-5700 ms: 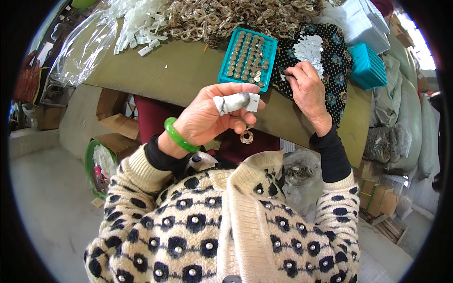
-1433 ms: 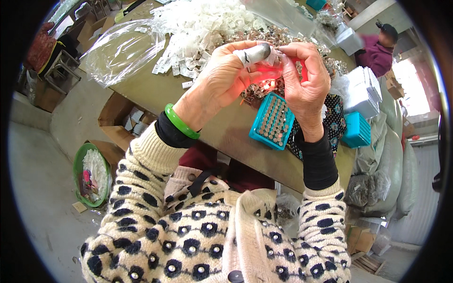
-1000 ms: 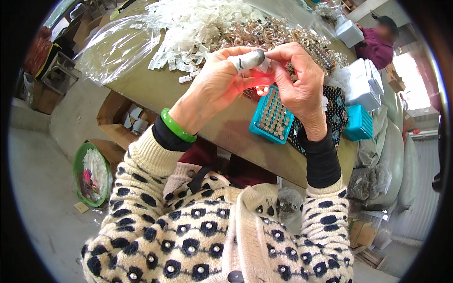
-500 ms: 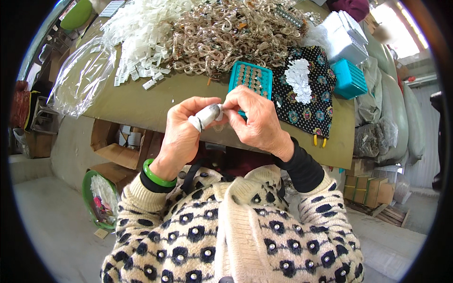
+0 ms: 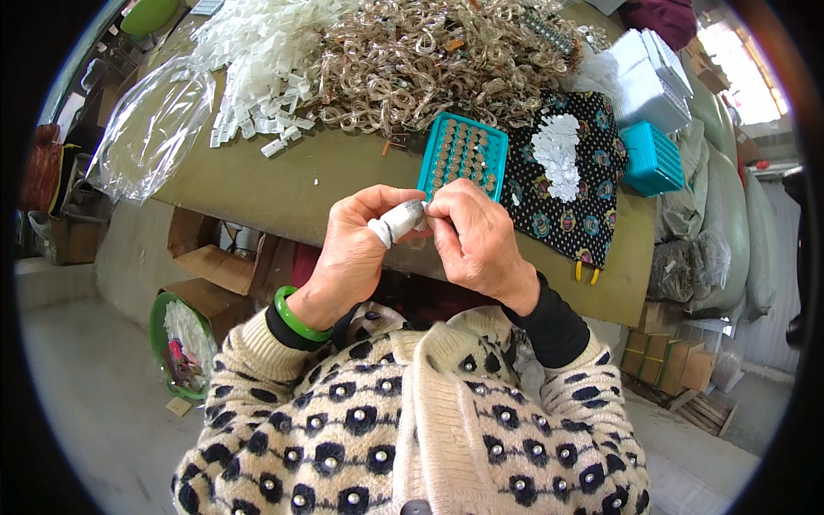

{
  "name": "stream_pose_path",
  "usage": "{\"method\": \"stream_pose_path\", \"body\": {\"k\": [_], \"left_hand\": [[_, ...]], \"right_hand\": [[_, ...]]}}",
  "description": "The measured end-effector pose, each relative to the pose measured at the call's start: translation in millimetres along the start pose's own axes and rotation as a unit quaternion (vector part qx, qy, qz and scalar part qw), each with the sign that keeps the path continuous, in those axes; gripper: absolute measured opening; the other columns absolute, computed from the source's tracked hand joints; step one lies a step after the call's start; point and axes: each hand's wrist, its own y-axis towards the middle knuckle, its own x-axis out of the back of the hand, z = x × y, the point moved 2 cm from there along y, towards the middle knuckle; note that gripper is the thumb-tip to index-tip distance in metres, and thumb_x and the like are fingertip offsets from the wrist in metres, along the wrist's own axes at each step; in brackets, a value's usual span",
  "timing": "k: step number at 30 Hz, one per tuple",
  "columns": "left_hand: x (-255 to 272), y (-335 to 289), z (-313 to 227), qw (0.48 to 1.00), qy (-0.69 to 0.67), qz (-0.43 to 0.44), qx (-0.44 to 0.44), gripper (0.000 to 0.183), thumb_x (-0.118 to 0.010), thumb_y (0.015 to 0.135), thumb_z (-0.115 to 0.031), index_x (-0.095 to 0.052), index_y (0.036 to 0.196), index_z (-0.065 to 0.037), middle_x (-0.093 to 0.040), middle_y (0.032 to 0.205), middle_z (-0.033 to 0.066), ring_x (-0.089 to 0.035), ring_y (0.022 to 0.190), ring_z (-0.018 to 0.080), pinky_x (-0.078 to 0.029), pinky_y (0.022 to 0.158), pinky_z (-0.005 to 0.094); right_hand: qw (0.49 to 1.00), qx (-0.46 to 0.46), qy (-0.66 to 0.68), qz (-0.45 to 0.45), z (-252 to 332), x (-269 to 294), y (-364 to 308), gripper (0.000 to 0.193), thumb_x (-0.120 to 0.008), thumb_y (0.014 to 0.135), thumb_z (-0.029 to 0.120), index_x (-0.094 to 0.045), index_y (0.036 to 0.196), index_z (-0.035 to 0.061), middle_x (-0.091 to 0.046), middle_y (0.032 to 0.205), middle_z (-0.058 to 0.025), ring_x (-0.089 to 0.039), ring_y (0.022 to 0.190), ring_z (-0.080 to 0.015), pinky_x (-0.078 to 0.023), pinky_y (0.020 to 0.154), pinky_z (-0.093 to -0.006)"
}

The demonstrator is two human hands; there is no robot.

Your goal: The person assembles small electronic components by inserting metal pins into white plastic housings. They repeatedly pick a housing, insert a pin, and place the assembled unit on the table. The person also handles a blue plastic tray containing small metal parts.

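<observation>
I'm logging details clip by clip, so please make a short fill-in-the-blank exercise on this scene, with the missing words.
1. The bangle at the left hand's wrist is coloured ____.
2. The cloth under the loose white pieces has a ____ background.
3. In the picture, the teal tray lies to the ____ of that cloth.
4. Two small pieces at the cloth's near edge are coloured ____.

Missing words: green; black; left; yellow.

hands: close together | teal tray: round pieces | translucent loops: heaped
</observation>
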Motion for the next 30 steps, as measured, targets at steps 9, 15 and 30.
{"method": "stream_pose_path", "body": {"k": [9, 15, 30], "left_hand": [[1.0, 14.9, -3.9, 0.999, 0.0, 0.035, -0.001, 0.02, -0.06, 0.098, -0.008, -0.066, 0.115, 0.001, -0.07, 0.104, 0.0091, -0.069, 0.095, 0.0172, -0.061, 0.082, 0.0352], [14.1, 16.8, -6.4, 0.989, -0.108, 0.058, 0.082, 0.025, -0.053, 0.102, -0.014, -0.062, 0.122, 0.0, -0.069, 0.11, 0.0174, -0.072, 0.087, 0.0235, -0.063, 0.074, 0.0346], [32.6, 20.7, -10.5, 0.995, -0.069, 0.004, 0.066, 0.027, -0.059, 0.097, -0.006, -0.059, 0.123, -0.003, -0.07, 0.104, 0.0228, -0.072, 0.078, 0.0271, -0.062, 0.069, 0.0382]], "right_hand": [[1.0, 0.01, -0.01, 0.014, -3.9, 3.3, 15.2, 0.015, -0.065, 0.082, -0.002, -0.055, 0.093, 0.0008, -0.057, 0.083, -0.0132, -0.06, 0.073, -0.0322, -0.05, 0.064, -0.0405], [0.997, -0.055, -0.013, 0.057, -28.4, 22.9, 55.1, 0.007, -0.066, 0.086, 0.002, -0.06, 0.09, 0.0024, -0.058, 0.082, -0.0126, -0.061, 0.07, -0.03, -0.049, 0.063, -0.0379], [0.979, 0.017, -0.196, -0.045, -103.9, 46.9, 139.2, 0.004, -0.064, 0.087, 0.002, -0.063, 0.091, 0.0019, -0.056, 0.092, -0.0093, -0.062, 0.077, -0.0242, -0.055, 0.069, -0.0354]]}}
